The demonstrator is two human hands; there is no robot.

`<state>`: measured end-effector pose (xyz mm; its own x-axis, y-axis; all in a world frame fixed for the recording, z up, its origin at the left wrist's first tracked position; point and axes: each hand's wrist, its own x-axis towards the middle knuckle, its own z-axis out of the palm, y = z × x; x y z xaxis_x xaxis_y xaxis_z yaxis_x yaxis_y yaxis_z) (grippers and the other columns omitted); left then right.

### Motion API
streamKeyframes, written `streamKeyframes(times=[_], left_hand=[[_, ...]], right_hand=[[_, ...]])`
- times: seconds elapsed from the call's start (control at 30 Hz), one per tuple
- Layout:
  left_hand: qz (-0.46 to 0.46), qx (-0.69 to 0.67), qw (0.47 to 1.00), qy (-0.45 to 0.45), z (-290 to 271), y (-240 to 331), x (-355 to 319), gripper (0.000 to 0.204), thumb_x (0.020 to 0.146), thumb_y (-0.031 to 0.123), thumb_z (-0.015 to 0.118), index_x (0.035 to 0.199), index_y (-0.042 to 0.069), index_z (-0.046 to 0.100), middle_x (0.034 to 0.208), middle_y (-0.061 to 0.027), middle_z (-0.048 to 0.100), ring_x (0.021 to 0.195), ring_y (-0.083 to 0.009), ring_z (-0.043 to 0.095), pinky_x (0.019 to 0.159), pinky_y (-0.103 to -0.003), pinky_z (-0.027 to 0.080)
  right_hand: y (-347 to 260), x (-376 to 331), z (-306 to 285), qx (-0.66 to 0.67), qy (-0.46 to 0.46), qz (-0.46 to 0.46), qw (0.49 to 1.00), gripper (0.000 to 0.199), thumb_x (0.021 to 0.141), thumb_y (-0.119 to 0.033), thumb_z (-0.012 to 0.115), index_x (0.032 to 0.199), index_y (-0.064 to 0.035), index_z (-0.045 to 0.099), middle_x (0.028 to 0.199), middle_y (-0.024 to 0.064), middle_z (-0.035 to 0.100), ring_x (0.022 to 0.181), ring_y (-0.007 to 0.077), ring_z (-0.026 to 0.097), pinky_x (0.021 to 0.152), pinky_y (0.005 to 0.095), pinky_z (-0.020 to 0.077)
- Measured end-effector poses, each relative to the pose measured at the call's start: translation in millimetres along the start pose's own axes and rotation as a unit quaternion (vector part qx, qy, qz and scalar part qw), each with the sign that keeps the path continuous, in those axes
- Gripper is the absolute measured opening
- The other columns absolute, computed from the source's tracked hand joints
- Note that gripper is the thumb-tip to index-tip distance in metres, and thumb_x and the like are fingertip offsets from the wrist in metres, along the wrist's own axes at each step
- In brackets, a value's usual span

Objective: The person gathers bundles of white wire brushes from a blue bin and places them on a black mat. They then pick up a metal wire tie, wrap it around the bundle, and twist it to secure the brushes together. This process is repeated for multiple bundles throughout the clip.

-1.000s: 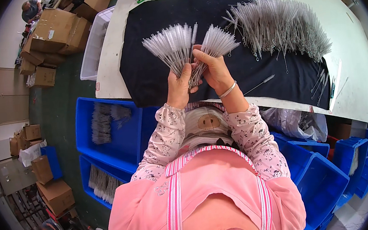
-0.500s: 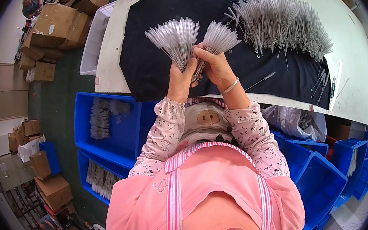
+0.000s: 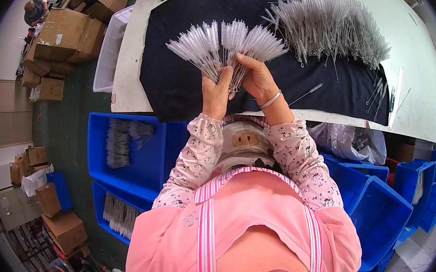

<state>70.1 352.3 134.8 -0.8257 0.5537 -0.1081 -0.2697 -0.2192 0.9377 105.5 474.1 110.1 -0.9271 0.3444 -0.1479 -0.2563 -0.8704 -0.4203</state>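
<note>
The fanned bunch of wire brushes [image 3: 233, 39], held up above the dark, smooth cloth [image 3: 171, 83], now parts further left than half a second ago, a middle clump standing nearer the right-hand bristles. The left hand [image 3: 215, 90] is closed round the thin, looped metal stems, while the right hand [image 3: 259, 81], half curled, has its thumb against them. Beyond, a dense heap of pale, bristly brushes [image 3: 331, 30] lies on the cloth over the white surface [image 3: 418, 85].

Rough-bristled tube brushes [image 3: 235, 37] at twelve o'clock have metal wire stems [image 3: 208, 66] above matt black cloth [image 3: 296, 78], with a glossy metal bangle [image 3: 271, 100] at two, smooth plastic bin [image 3: 149, 161] at nine, matt cardboard carton [image 3: 64, 34] at ten.
</note>
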Motion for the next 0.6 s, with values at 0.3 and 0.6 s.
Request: streamKeyframes(times=[0.3, 0.6], left_hand=[[0.114, 0.066, 0.991, -0.002, 3.1, -15.0, -0.3, 0.025, 0.087, 0.016, 0.067, 0.103, 0.008, 0.050, 0.080, 0.0018, 0.057, 0.057, -0.0037, 0.051, 0.042, -0.019, 0.039], [0.123, 0.112, 0.986, -0.008, -0.9, -17.8, -4.2, 0.032, 0.091, 0.027, 0.062, 0.109, 0.001, 0.059, 0.090, -0.0004, 0.064, 0.074, -0.0065, 0.057, 0.062, -0.022, 0.048]], right_hand=[[1.5, -6.9, -6.6, 0.010, -0.061, -0.027, 0.998, 0.027, 0.081, -0.006, 0.068, 0.107, -0.0036, 0.059, 0.099, 0.0055, 0.063, 0.088, 0.0173, 0.060, 0.081, 0.0332, 0.0503], [-4.8, -14.5, 2.8, -0.055, -0.029, -0.052, 0.997, 0.029, 0.079, -0.002, 0.068, 0.106, -0.0014, 0.060, 0.099, 0.0072, 0.064, 0.088, 0.0183, 0.062, 0.081, 0.0326, 0.0514]])
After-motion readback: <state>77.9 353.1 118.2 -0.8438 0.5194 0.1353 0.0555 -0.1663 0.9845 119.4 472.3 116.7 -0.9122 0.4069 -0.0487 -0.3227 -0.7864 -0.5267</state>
